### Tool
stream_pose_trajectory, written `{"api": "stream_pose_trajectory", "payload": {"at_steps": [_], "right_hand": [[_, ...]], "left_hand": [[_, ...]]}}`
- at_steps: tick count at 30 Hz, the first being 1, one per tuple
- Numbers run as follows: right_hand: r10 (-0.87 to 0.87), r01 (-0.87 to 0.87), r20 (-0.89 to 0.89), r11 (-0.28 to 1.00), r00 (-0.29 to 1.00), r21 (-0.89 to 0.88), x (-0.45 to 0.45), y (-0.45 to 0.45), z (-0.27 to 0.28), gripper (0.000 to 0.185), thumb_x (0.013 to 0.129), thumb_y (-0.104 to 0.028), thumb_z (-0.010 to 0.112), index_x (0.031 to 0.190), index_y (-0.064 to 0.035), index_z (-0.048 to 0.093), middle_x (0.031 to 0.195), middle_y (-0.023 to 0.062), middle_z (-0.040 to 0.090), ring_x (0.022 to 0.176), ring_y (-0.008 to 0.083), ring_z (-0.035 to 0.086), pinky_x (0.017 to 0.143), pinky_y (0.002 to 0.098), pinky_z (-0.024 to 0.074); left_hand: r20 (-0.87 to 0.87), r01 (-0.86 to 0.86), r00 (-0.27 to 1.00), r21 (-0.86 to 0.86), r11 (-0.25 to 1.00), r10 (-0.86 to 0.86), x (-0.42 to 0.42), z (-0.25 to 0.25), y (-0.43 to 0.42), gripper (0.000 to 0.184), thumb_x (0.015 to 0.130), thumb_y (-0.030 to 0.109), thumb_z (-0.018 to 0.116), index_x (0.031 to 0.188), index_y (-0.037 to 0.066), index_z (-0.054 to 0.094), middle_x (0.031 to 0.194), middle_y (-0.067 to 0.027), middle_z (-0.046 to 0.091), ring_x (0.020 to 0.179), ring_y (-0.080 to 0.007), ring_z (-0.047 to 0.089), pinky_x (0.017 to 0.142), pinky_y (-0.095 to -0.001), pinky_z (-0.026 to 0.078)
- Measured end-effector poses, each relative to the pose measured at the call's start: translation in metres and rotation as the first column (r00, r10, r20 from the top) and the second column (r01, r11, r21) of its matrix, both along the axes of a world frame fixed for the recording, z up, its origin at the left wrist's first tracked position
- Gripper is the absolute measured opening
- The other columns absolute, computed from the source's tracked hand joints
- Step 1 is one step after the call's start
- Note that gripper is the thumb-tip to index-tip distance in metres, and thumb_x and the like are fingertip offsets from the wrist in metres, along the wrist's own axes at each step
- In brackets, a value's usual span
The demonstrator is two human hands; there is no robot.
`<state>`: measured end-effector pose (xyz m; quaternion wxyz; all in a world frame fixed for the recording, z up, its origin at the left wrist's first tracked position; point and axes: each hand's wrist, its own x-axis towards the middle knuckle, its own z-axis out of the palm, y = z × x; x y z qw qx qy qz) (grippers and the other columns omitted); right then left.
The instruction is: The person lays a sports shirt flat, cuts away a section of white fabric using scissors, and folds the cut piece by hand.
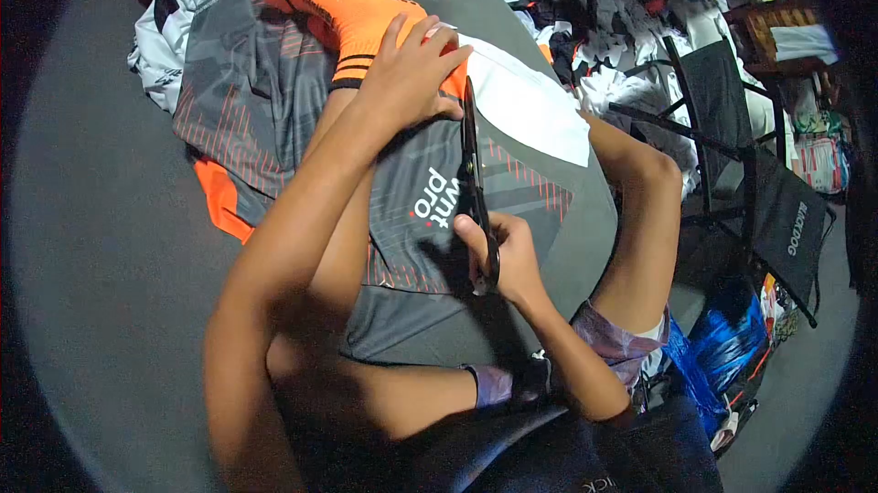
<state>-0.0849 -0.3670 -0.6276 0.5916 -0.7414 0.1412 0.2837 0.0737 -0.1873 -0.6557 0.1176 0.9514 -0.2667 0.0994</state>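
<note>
My left hand (412,72) presses down with its thumb and fingers around a bit of orange cloth (455,81), at the top edge of a dark grey printed jersey (412,164). In my right hand (508,255) are black scissors (470,150), pointing away from me, their tip close to the left thumb and fingers. The blades look nearly closed. White fabric (530,100) lies right of the orange cloth and over the lower part of one leg; whether it is a sock I cannot tell. An orange sock (352,17) with black stripes is on the other foot.
More grey patterned cloth (238,100) and white cloth (155,58) lie to the left. Folding chairs (718,109) stand at the right, with heaped garments (622,36) behind them. Blue shiny material (727,342) is on the floor at the lower right.
</note>
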Motion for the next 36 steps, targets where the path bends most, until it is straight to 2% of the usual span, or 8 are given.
{"api": "stream_pose_trajectory", "payload": {"at_steps": [10,13,18,22,26,29,33,36], "right_hand": [[0.034,-0.034,0.091,0.999,0.995,-0.001,-0.003,0.0,-0.006,0.044,0.086,-0.04,0.06,0.063,-0.0037,0.051,0.047,0.0023,0.049,0.038,0.0102,0.048,0.035,0.0246,0.0353],[-0.019,0.024,-0.043,0.991,0.999,0.135,-0.013,-0.01,0.004,0.039,0.083,-0.035,0.065,0.061,-0.0043,0.054,0.052,-0.001,0.049,0.044,0.0069,0.045,0.041,0.0248,0.0338],[0.017,-0.006,-0.058,0.983,0.998,0.181,-0.053,-0.043,0.01,0.037,0.084,-0.034,0.064,0.064,-0.0044,0.054,0.053,-0.001,0.05,0.045,0.0072,0.046,0.041,0.0246,0.0346],[0.06,-0.066,0.034,0.98,0.998,0.186,-0.092,-0.072,0.012,0.042,0.088,-0.039,0.057,0.063,-0.0047,0.051,0.048,0.0021,0.05,0.04,0.0112,0.049,0.037,0.0251,0.036],[0.121,-0.131,0.079,0.983,0.989,0.128,-0.136,-0.1,0.018,0.043,0.088,-0.038,0.057,0.06,-0.0053,0.05,0.049,0.0023,0.05,0.04,0.0106,0.048,0.038,0.0251,0.0354],[0.182,-0.186,0.121,0.982,0.976,0.017,-0.152,-0.118,0.021,0.046,0.089,-0.038,0.056,0.057,-0.0059,0.05,0.048,0.0022,0.049,0.041,0.0099,0.048,0.039,0.0254,0.0347],[0.169,-0.185,0.141,0.977,0.975,0.11,-0.163,-0.12,0.033,0.047,0.089,-0.039,0.055,0.056,-0.0058,0.049,0.047,0.0021,0.049,0.04,0.0104,0.047,0.038,0.0257,0.0343],[0.181,-0.201,0.156,0.972,0.971,0.125,-0.168,-0.116,0.037,0.047,0.089,-0.039,0.055,0.056,-0.0055,0.049,0.047,0.0023,0.049,0.039,0.0109,0.047,0.037,0.026,0.0341]], "left_hand": [[0.001,0.03,1.0,-0.025,0.999,-0.03,0.001,0.0,0.003,0.078,0.058,0.048,0.073,0.125,0.014,0.051,0.121,-0.0057,0.051,0.122,-0.0223,0.039,0.106,-0.0472,0.022],[-0.099,0.06,0.993,-0.06,0.996,-0.066,0.002,0.0,0.004,0.078,0.061,0.043,0.073,0.128,0.013,0.048,0.126,-0.0081,0.044,0.122,-0.0256,0.038,0.105,-0.0486,0.023],[-0.053,0.096,0.994,-0.037,0.995,-0.098,-0.003,0.007,0.005,0.074,0.064,0.045,0.071,0.127,0.013,0.048,0.123,-0.0099,0.047,0.12,-0.0244,0.041,0.102,-0.0432,0.03],[-0.01,0.102,0.995,-0.022,0.995,-0.102,-0.016,0.008,0.004,0.075,0.069,0.044,0.069,0.129,0.009,0.043,0.122,-0.0119,0.046,0.119,-0.0271,0.041,0.099,-0.0441,0.032],[-0.16,0.109,0.98,-0.04,0.993,-0.114,-0.047,0.005,-0.004,0.08,0.077,0.048,0.061,0.136,0.003,0.031,0.134,-0.02,0.036,0.126,-0.0345,0.035,0.102,-0.0457,0.031],[-0.165,-0.174,0.966,0.149,0.973,0.198,-0.084,-0.012,-0.02,0.094,0.075,0.061,0.056,0.138,-0.002,0.025,0.143,-0.0188,0.027,0.134,-0.0315,0.024,0.108,-0.0439,0.023],[-0.214,-0.336,0.914,0.079,0.939,0.345,-0.109,-0.023,-0.035,0.102,0.074,0.067,0.052,0.14,-0.003,0.017,0.149,-0.0184,0.011,0.138,-0.03,0.012,0.111,-0.0421,0.015],[-0.234,-0.334,0.913,0.045,0.942,0.335,-0.112,-0.024,-0.033,0.104,0.076,0.068,0.05,0.141,-0.002,0.01,0.149,-0.0189,0.007,0.139,-0.0309,0.008,0.111,-0.0418,0.012]]}}
